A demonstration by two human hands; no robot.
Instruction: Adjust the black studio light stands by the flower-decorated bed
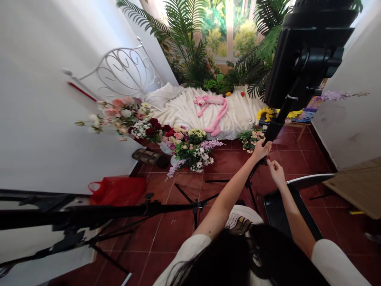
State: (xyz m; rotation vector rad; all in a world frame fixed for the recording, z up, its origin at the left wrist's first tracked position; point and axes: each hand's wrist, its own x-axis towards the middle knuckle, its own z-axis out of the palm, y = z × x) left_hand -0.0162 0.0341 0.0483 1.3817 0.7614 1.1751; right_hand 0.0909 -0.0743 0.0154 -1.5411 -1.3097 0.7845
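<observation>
A black light stand [271, 133] rises at the right, with a large black lamp head [306, 59] on top. My left hand [262, 150] is wrapped round its pole, below the lamp. Just lower and to the right, my right hand [276, 171] has its fingers curled in a pinch beside the pole. The fingertips are close to a dark clamp on the stand, and what they hold, if anything, is too small to make out.
Another black stand [119, 212] crosses the lower left. A black chair [276, 210] is below my right forearm. Flower bouquets [190, 149] stand before a bed with a white blanket [175, 113] and a pink plush toy [214, 101]. A red bag [119, 190] lies on the tiles.
</observation>
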